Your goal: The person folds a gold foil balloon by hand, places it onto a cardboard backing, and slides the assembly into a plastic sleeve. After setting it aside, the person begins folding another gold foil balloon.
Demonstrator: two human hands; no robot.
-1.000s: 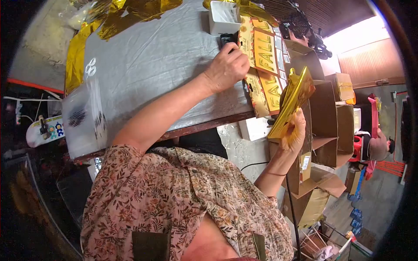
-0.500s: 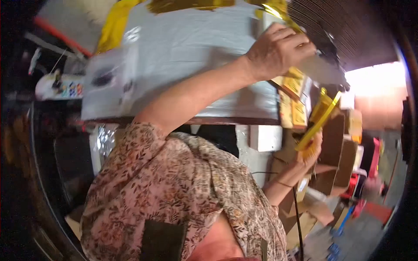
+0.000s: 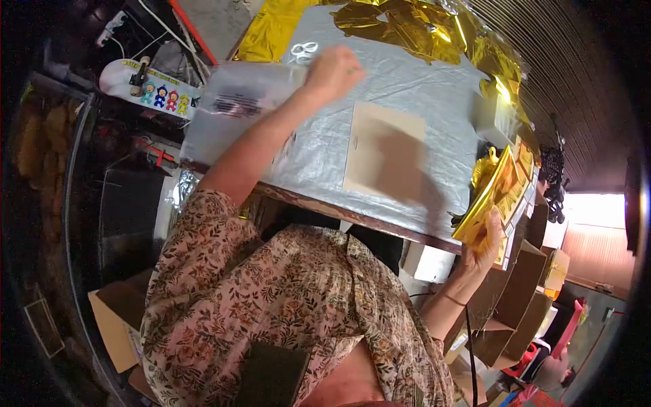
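Note:
My left hand [image 3: 332,73] is above the far left part of the table, close to white-handled scissors [image 3: 303,50]. Its fingers are smeared by motion, so their grip does not show. Below it lies a clear plastic bag [image 3: 234,91]. A flat beige card [image 3: 369,159] rests on the grey-covered table [image 3: 319,159], partly in shadow. My right hand [image 3: 485,241], at the table's right edge, is closed around a shiny gold foil piece [image 3: 483,210]. Gold-printed packets [image 3: 519,183] sit right beside that foil.
Crumpled gold foil [image 3: 413,27] covers the table's far edge. A white box [image 3: 498,119] stands at the right. Opened cardboard boxes [image 3: 519,285] are beside the table, and a white printed board [image 3: 152,88] is at the left.
My left hand has swung from the right edge to the far left of the table. The beige card now lies on the table. My right hand keeps the gold foil, now nearer the packets.

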